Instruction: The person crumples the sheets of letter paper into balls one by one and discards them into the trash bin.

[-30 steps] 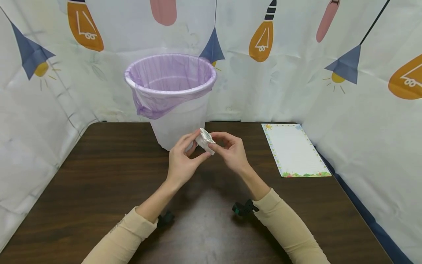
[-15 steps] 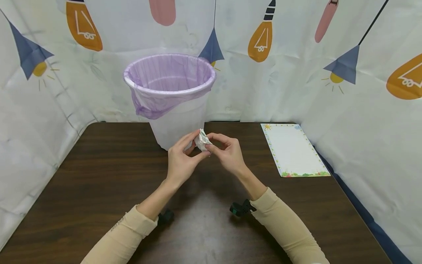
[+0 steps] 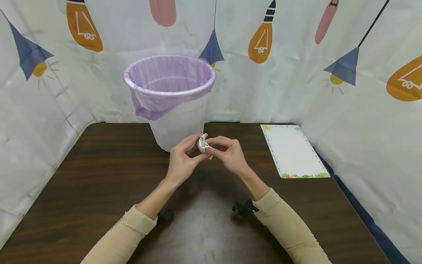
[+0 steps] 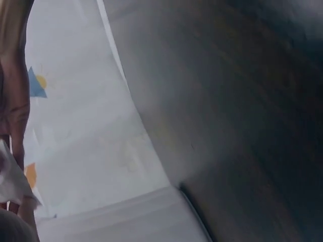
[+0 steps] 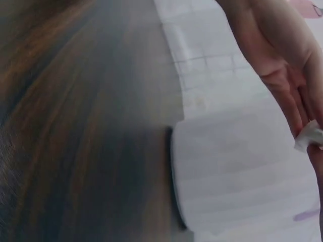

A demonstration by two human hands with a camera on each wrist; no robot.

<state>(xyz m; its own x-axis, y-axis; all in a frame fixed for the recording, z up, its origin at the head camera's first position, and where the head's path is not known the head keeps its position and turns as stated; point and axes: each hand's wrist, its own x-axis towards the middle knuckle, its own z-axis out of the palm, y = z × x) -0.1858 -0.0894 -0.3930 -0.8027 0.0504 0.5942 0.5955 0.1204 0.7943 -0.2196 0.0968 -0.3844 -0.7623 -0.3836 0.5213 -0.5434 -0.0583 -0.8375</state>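
Note:
A small crumpled white packet with a silvery sheen (image 3: 203, 143) is held up between both hands, in front of the white bin (image 3: 178, 126). My left hand (image 3: 180, 161) grips it from the left, thumb below and fingers above. From the other side my right hand (image 3: 230, 156) pinches its edge between thumb and fingertips. In the left wrist view a white piece of the packet (image 4: 15, 184) shows at the left border. The right wrist view catches only a corner of the packet (image 5: 307, 137) at the fingertips.
A purple bag (image 3: 155, 108) lines the bin and folds over its rim. A sheet of paper with a decorated border (image 3: 295, 150) lies at the right of the dark wooden table (image 3: 99, 183). Patterned white curtain (image 3: 296, 80) surrounds the table's back and sides.
The packet has become more crumpled and folded, and its upper end now stands as a twisted tip. Both hands keep hold of it and have dropped slightly in the head view.

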